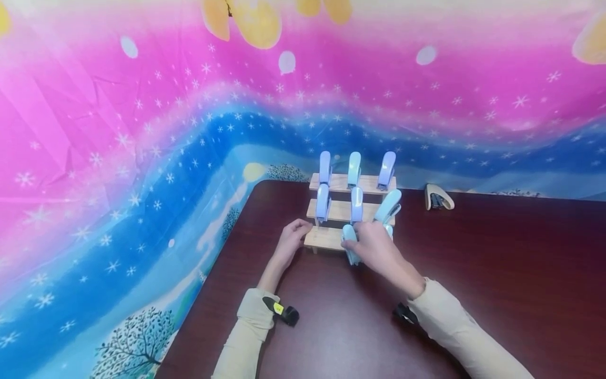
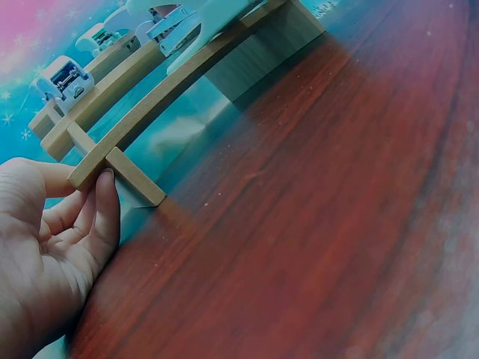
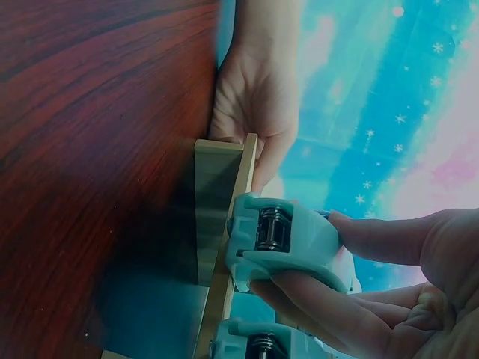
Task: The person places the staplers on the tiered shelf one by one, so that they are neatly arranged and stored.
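A three-tier wooden rack stands on the table and bears several pastel staplers. My right hand grips a mint-green stapler between thumb and fingers, its front end at the front edge of the lowest board. Beside it on that board sits another mint-green stapler, mostly behind my hand in the head view. My left hand pinches the left end of the lowest board, fingertips by its leg. On the middle board stand two lilac staplers and a mint one.
Along the top board are two lilac staplers with a mint stapler between them. A cream-coloured stapler lies at the table's back edge, right of the rack. A printed cloth hangs behind the dark red-brown table.
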`<action>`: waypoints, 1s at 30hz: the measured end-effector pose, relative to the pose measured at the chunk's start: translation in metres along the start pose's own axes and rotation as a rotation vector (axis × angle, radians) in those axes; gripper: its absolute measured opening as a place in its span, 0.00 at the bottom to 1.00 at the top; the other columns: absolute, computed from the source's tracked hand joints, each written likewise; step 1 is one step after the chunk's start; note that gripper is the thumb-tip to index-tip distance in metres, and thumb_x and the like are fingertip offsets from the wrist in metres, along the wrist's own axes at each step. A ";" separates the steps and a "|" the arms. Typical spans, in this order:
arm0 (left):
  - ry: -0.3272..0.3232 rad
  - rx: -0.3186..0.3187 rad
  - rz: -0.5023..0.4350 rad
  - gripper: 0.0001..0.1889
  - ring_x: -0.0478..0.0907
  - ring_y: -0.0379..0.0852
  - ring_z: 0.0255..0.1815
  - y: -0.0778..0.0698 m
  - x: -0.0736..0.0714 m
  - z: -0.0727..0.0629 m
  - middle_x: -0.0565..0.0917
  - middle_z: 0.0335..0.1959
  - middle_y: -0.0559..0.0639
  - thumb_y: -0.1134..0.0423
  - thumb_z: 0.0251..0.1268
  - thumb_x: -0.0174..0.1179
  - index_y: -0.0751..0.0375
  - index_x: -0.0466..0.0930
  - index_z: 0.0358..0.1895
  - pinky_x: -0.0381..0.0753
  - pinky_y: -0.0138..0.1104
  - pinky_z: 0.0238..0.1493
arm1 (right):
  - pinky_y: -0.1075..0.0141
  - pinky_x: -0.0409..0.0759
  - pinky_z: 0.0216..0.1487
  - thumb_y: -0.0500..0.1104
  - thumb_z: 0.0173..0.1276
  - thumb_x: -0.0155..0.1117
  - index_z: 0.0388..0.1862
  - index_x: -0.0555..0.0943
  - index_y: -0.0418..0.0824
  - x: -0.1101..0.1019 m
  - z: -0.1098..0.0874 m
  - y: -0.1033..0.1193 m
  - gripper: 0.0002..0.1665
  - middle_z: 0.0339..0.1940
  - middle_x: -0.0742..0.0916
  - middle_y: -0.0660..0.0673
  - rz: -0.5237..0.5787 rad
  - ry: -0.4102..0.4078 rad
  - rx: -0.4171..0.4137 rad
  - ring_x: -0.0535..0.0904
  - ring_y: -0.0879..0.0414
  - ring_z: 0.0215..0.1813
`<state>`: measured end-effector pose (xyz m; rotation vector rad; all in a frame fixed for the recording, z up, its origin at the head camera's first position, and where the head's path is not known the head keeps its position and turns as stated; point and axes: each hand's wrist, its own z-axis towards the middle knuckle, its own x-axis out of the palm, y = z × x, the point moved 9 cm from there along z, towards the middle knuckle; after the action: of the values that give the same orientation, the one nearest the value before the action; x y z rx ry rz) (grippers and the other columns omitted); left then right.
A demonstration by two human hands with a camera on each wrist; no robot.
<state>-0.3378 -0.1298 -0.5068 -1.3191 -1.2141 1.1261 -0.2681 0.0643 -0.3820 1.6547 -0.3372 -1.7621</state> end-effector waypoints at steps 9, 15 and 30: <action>-0.008 -0.007 -0.014 0.11 0.81 0.43 0.40 0.001 -0.001 -0.001 0.85 0.45 0.59 0.66 0.74 0.58 0.73 0.81 0.48 0.84 0.33 0.40 | 0.66 0.75 0.21 0.37 0.64 0.78 0.34 0.85 0.29 0.001 0.002 0.000 0.12 0.13 0.73 0.47 0.002 0.009 0.000 0.74 0.57 0.16; -0.015 -0.002 -0.011 0.10 0.81 0.43 0.39 -0.001 -0.001 -0.003 0.85 0.42 0.56 0.66 0.75 0.58 0.72 0.81 0.47 0.84 0.33 0.39 | 0.66 0.78 0.23 0.38 0.64 0.78 0.38 0.85 0.27 0.000 0.003 -0.001 0.14 0.14 0.75 0.46 0.007 0.002 0.003 0.76 0.56 0.18; -0.008 0.000 0.011 0.12 0.81 0.43 0.41 -0.002 0.000 -0.001 0.84 0.47 0.60 0.65 0.75 0.57 0.73 0.81 0.49 0.83 0.33 0.40 | 0.66 0.79 0.22 0.39 0.67 0.76 0.38 0.85 0.28 0.001 0.003 -0.008 0.14 0.14 0.76 0.45 0.033 -0.012 0.038 0.77 0.56 0.17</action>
<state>-0.3365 -0.1297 -0.5051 -1.3241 -1.2135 1.1405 -0.2734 0.0689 -0.3874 1.6564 -0.4042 -1.7516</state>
